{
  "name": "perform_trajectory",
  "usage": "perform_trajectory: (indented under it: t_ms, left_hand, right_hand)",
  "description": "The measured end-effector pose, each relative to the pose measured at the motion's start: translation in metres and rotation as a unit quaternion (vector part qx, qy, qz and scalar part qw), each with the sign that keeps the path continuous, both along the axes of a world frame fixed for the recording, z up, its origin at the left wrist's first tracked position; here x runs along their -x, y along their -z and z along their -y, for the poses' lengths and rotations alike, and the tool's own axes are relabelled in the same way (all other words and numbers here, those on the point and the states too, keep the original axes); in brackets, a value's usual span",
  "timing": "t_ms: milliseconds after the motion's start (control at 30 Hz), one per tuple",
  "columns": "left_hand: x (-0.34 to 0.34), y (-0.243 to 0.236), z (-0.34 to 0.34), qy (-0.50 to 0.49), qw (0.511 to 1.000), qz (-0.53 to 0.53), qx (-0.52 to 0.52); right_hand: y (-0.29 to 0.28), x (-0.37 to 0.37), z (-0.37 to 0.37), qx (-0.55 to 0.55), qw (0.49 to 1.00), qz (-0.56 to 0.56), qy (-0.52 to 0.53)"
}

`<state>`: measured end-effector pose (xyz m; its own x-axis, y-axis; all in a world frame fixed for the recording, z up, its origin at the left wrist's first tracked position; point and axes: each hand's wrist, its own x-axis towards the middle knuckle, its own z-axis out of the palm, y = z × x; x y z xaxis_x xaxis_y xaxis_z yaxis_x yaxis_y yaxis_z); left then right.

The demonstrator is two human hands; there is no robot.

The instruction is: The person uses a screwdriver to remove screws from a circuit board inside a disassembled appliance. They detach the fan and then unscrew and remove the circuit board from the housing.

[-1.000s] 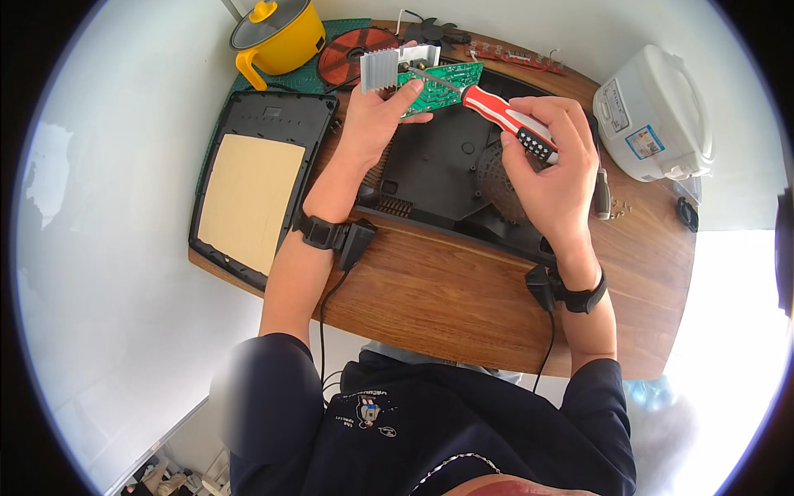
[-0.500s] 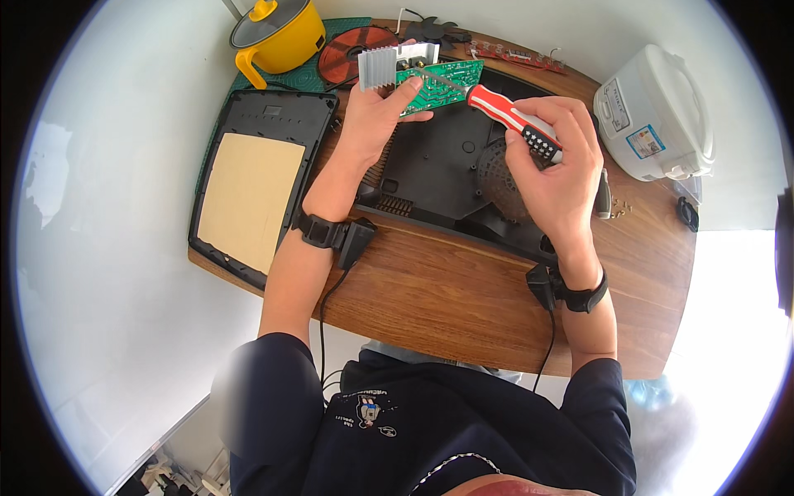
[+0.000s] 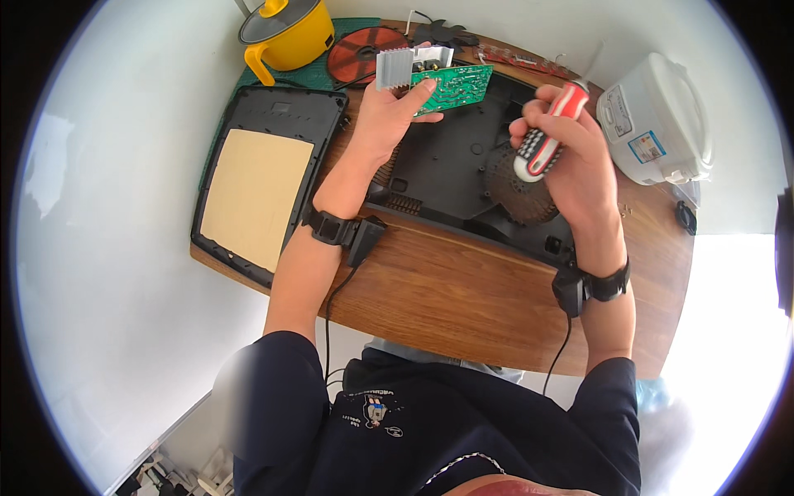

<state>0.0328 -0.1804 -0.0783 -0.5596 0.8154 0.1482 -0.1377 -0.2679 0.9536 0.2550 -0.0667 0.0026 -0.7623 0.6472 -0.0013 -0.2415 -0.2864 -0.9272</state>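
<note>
My left hand (image 3: 387, 120) is closed on a green circuit board (image 3: 460, 88), its thumb pressed on the board's face. A grey finned heat sink (image 3: 394, 69) rises from the board's left end, beside a white part. My right hand (image 3: 579, 153) grips a screwdriver (image 3: 549, 136) with a red, white and black handle. The screwdriver's shaft points up and away to the right, apart from the board. Beneath both hands lies a black plastic housing (image 3: 442, 178) with a round vent grille.
At left lies a black panel (image 3: 285, 116) with a cream sheet. Behind it are a yellow pot (image 3: 289, 40), a red coil disc (image 3: 364, 54) and a black fan (image 3: 442, 33). A white rice cooker (image 3: 657, 120) stands right, near small screws (image 3: 626, 211) and a coiled black cord (image 3: 685, 217).
My right hand has drawn the screwdriver off the board and to the right, turning its tip from the board to up and right. The board remains in my left hand.
</note>
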Motion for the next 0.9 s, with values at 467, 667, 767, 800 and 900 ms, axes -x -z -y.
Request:
perform_trajectory:
  t_ms: [467, 667, 767, 800, 900]
  left_hand:
    - [-0.003, -0.005, -0.001, 0.012, 1.0, -0.024, 0.0]
    - [-0.001, 0.002, -0.003, 0.006, 0.999, -0.034, -0.001]
    - [0.0, 0.003, -0.004, 0.009, 0.999, -0.038, 0.01]
    - [-0.001, 0.002, -0.004, 0.009, 0.999, -0.038, 0.011]
    - [-0.002, 0.0, -0.005, 0.005, 0.999, -0.04, 0.016]
  right_hand:
    - [0.005, 0.093, 0.008, -0.338, 0.911, 0.234, 0.033]
    - [0.011, 0.104, 0.003, -0.346, 0.904, 0.247, 0.034]
    - [0.013, 0.105, 0.004, -0.348, 0.902, 0.251, 0.041]
    - [0.015, 0.106, 0.004, -0.351, 0.903, 0.245, 0.047]
    - [0.026, 0.109, -0.002, -0.39, 0.89, 0.224, 0.071]
